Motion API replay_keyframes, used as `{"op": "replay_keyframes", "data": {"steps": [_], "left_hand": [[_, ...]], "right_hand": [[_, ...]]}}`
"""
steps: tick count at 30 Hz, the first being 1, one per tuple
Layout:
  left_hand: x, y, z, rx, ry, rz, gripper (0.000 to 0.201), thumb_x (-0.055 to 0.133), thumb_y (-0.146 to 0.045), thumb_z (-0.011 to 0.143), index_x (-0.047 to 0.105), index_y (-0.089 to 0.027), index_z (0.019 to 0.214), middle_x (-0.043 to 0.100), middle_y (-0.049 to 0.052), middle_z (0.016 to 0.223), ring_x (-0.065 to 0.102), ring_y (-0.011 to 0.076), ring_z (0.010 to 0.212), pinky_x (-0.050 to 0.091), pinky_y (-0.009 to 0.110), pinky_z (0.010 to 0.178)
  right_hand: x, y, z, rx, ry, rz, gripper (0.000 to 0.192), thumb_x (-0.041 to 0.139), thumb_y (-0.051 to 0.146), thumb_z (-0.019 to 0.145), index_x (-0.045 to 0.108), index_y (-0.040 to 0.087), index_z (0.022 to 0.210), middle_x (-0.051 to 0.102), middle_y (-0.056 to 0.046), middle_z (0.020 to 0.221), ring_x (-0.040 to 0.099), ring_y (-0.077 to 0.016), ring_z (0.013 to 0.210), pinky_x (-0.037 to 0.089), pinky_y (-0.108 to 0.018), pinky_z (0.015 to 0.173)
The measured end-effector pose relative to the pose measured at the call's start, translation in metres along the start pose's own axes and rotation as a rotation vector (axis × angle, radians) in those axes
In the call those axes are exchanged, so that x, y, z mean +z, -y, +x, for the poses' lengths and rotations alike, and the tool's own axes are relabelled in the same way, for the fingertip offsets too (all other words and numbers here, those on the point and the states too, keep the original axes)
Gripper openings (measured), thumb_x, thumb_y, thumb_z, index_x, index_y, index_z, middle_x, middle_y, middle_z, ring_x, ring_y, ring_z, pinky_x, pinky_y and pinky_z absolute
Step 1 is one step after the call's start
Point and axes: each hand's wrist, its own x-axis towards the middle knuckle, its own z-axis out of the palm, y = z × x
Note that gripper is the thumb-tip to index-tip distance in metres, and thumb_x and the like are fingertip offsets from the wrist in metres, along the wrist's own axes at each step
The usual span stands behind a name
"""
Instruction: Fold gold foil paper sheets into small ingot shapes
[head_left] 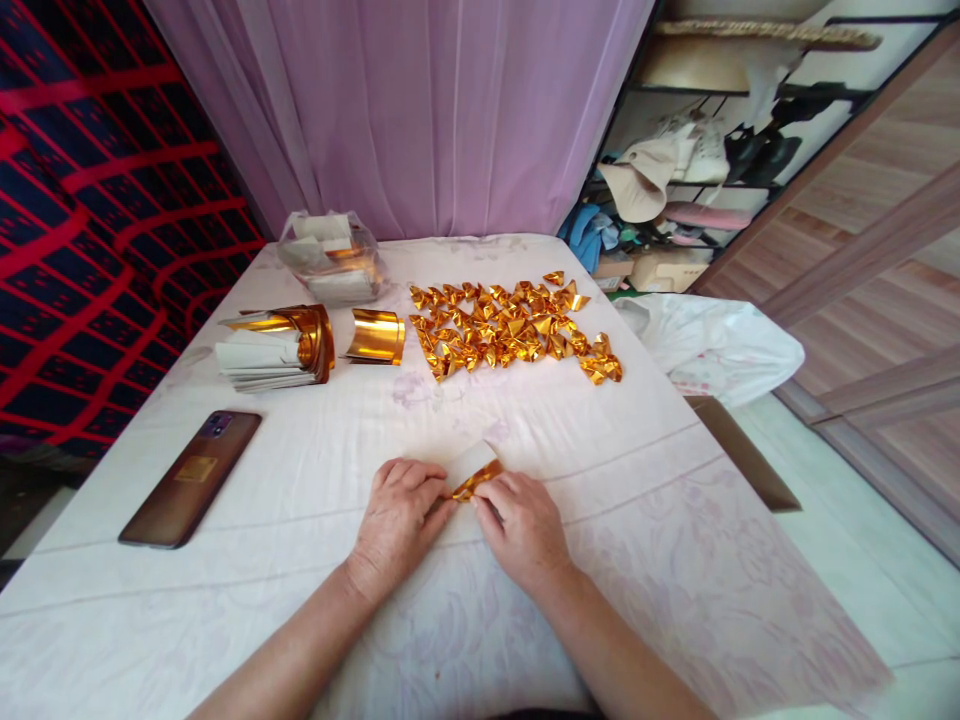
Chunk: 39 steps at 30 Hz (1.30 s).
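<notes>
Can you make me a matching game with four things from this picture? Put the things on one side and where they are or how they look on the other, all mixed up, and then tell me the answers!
Things:
1. Smartphone
2. Curtain
3. Gold-and-white paper sheet
4. Folded gold pieces

Places, colours and states:
A. Held between the left grip and the right grip
B. Spread out in a big shiny group
C. Lying with its back facing up
D. Light purple and hanging

Right pairs: 1-C, 2-D, 3-A, 4-B
</notes>
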Motion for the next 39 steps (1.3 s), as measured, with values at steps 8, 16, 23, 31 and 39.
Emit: {"op": "replay_keyframes", "data": {"steps": [8, 16, 23, 31, 39], "left_hand": [[0.0026, -0.0042, 0.0046, -0.071, 0.027, 0.002, 0.015, 0.057, -0.028, 0.09, 0.067, -0.021, 0.081, 0.068, 0.004, 0.1, 0.056, 0.0219, 0.095, 0.042, 0.041, 0.089], [0.0051, -0.0076, 0.0084, -0.094, 0.042, 0.063, 0.014, 0.057, -0.026, 0.089, 0.062, -0.02, 0.078, 0.065, 0.005, 0.096, 0.055, 0.0223, 0.091, 0.041, 0.04, 0.085], [0.0071, -0.0094, 0.0081, -0.093, 0.022, 0.078, 0.01, 0.059, -0.022, 0.087, 0.061, -0.019, 0.078, 0.064, 0.005, 0.097, 0.054, 0.0231, 0.092, 0.041, 0.041, 0.086], [0.0084, -0.0094, 0.0064, -0.112, 0.011, 0.083, 0.007, 0.059, -0.021, 0.085, 0.06, -0.019, 0.078, 0.063, 0.005, 0.099, 0.054, 0.0234, 0.094, 0.042, 0.042, 0.087], [0.0102, -0.0082, 0.0058, -0.144, 0.012, 0.051, 0.006, 0.06, -0.021, 0.084, 0.058, -0.02, 0.078, 0.061, 0.006, 0.101, 0.053, 0.0239, 0.096, 0.042, 0.042, 0.088]], "right_hand": [[-0.0013, 0.0024, 0.0027, 0.048, -0.002, 0.049, 0.018, 0.05, 0.019, 0.09, 0.059, 0.021, 0.075, 0.064, -0.001, 0.072, 0.057, -0.017, 0.072, 0.035, -0.029, 0.07], [0.0014, 0.002, 0.0033, 0.072, -0.046, 0.036, 0.016, 0.051, 0.018, 0.089, 0.059, 0.021, 0.075, 0.063, 0.0, 0.069, 0.057, -0.0161, 0.069, 0.034, -0.029, 0.068], [0.0032, 0.0021, 0.0031, 0.054, -0.065, 0.02, 0.014, 0.054, 0.018, 0.088, 0.057, 0.02, 0.075, 0.062, 0.0, 0.068, 0.057, -0.0161, 0.068, 0.033, -0.029, 0.067], [0.0028, 0.0024, 0.0041, 0.052, -0.067, 0.003, 0.016, 0.052, 0.017, 0.089, 0.056, 0.02, 0.075, 0.061, 0.0, 0.067, 0.055, -0.0158, 0.068, 0.032, -0.029, 0.067], [0.0056, 0.0014, 0.0032, 0.053, -0.054, -0.006, 0.015, 0.052, 0.018, 0.09, 0.056, 0.02, 0.076, 0.06, 0.0, 0.07, 0.055, -0.0168, 0.07, 0.031, -0.03, 0.068]]}}
